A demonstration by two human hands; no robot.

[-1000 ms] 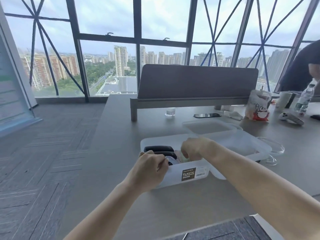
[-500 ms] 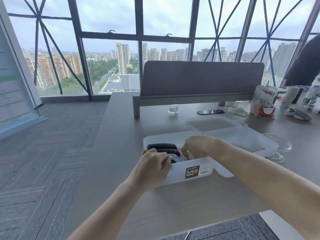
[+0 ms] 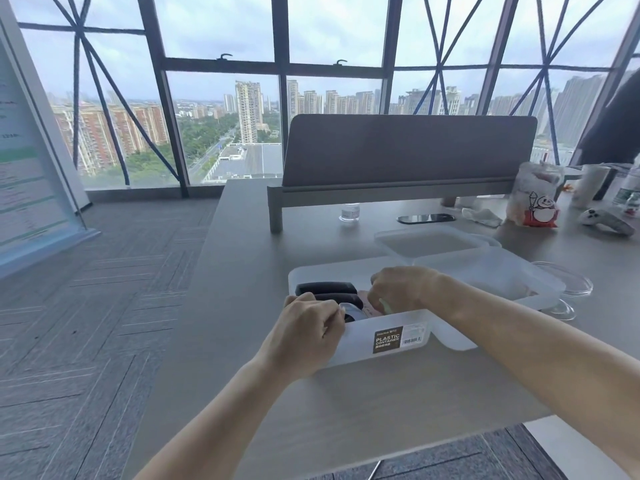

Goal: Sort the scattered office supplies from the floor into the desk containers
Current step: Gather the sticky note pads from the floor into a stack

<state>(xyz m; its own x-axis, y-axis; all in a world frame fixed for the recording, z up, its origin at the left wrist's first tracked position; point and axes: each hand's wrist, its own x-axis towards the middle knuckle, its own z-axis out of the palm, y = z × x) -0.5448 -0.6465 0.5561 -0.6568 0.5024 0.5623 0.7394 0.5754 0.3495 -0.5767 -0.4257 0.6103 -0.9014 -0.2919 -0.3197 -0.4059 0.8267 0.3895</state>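
A translucent plastic container (image 3: 412, 327) with a brown label stands on the desk in front of me. Two black oblong items (image 3: 325, 288) lie in its left end. My left hand (image 3: 308, 330) is curled over the front left rim, and its fingertips pinch a small clear rounded item (image 3: 350, 308) inside. My right hand (image 3: 403, 287) reaches down into the middle of the container, fingers closed around a pale green item (image 3: 383, 304) that is mostly hidden. Something pinkish lies under it.
A second translucent container (image 3: 491, 271) touches the first on the right, with a lid (image 3: 426, 242) behind it. Clear round dishes (image 3: 568, 282), a printed bag (image 3: 535, 199), a phone (image 3: 425, 218), a white controller (image 3: 604, 221) and a grey divider (image 3: 408, 150) are further back. Carpet lies to the left.
Both hands stay in the container with hardly any movement. The view has shifted slightly, so the desk sits a little further right in the picture.
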